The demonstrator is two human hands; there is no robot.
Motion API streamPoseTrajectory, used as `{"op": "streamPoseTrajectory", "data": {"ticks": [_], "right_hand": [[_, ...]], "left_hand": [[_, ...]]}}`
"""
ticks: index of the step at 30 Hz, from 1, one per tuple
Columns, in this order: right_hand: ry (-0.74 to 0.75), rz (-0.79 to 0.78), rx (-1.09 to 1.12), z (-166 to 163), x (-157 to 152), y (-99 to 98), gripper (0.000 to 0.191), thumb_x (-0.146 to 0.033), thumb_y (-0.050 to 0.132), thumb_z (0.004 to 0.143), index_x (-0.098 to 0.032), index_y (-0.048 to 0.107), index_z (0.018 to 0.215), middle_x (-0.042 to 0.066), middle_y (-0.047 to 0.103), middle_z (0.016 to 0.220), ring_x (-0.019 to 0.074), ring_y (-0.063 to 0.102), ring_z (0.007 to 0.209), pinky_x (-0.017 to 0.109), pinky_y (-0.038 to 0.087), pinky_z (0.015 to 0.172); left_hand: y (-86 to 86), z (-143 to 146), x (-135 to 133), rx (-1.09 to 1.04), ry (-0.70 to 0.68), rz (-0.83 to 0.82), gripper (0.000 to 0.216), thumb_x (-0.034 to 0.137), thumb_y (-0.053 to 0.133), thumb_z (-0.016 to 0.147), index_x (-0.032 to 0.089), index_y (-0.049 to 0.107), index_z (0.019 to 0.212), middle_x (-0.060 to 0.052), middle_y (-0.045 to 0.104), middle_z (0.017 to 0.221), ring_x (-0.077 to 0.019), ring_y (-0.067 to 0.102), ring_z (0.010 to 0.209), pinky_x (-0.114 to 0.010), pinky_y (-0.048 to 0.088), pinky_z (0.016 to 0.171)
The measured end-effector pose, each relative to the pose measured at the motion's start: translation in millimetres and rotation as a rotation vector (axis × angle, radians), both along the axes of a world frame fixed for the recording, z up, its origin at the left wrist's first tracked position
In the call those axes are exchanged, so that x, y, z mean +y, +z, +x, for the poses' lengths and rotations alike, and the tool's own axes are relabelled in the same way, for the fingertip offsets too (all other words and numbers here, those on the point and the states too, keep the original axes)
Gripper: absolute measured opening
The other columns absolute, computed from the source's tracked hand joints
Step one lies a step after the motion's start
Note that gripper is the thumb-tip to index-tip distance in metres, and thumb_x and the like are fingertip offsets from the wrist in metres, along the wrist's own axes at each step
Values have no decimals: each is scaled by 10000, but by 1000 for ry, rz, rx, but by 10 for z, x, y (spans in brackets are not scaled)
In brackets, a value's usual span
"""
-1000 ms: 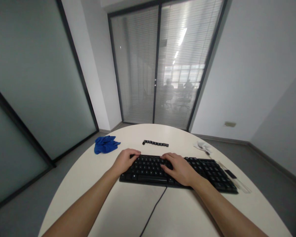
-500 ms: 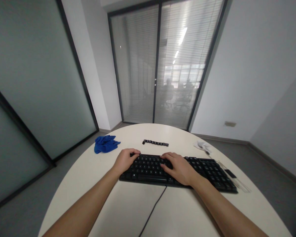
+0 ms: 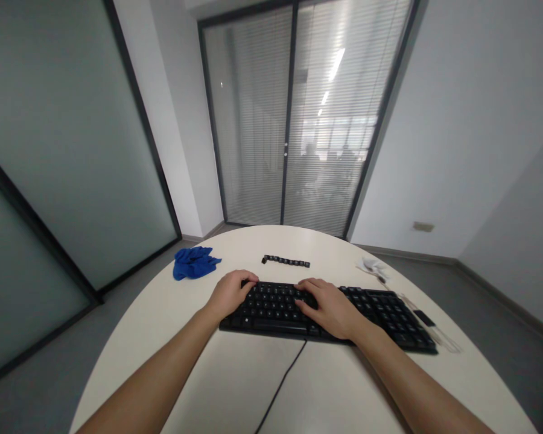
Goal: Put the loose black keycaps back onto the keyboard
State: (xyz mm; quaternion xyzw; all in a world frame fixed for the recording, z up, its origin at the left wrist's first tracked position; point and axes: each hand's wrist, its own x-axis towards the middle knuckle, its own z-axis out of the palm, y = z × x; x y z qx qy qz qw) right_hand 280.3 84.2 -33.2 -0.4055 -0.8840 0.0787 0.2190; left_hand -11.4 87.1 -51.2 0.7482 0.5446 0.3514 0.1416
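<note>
A black full-size keyboard [image 3: 271,307] lies across the table in front of me. My left hand [image 3: 230,292] wraps around its left end, with the fingers over the far left corner and the thumb near the left keys. Over the middle-right keys rests my right hand [image 3: 328,307], its thumb and forefinger apart and the forefinger reaching the keyboard's far edge. The palm hides some keys, and I see nothing between those fingers. Beyond the keyboard, several loose black keycaps [image 3: 286,261] stand in a row, with one set off at the left end.
A crumpled blue cloth [image 3: 194,263] is on the left of the round white table [image 3: 208,386]. At the right lie a white bundle [image 3: 371,266], a small black piece [image 3: 424,317] and pale cords. A black cable [image 3: 280,384] runs from the keyboard towards me.
</note>
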Motion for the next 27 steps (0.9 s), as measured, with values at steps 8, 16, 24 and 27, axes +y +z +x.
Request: {"op": "streamPoseTrajectory", "data": {"ticks": [8, 16, 24, 27], "right_hand": [[-2, 0, -2, -9, -4, 13, 311, -403, 563, 942, -211, 649, 1170, 99, 702, 1145, 276, 632, 1066, 432, 472, 975], [-4, 1, -3, -9, -2, 13, 311, -410, 568, 940, -217, 649, 1170, 91, 697, 1158, 266, 630, 1064, 424, 471, 979], [1, -4, -9, 0, -13, 24, 321, -411, 564, 943, -212, 645, 1182, 95, 692, 1171, 270, 623, 1085, 425, 466, 988], [2, -6, -8, -5, -17, 36, 316, -410, 560, 943, -213, 647, 1174, 96, 694, 1172, 272, 623, 1085, 427, 464, 988]], "left_hand": [[270, 114, -227, 390, 7, 94, 250, 257, 530, 909, 239, 750, 1027, -37, 763, 1065, -254, 674, 1037, -375, 507, 944], [356, 151, -273, 467, -14, 26, 266, 268, 511, 924, 227, 729, 1070, -91, 737, 1082, -264, 655, 1081, -368, 498, 958], [295, 241, -304, 491, 9, 31, 240, 270, 493, 938, 186, 680, 1064, -115, 719, 1051, -271, 664, 1007, -373, 506, 891], [245, 210, -270, 413, 34, 43, 244, 302, 486, 956, 206, 690, 1050, -84, 732, 1052, -258, 661, 1019, -364, 490, 907]]}}
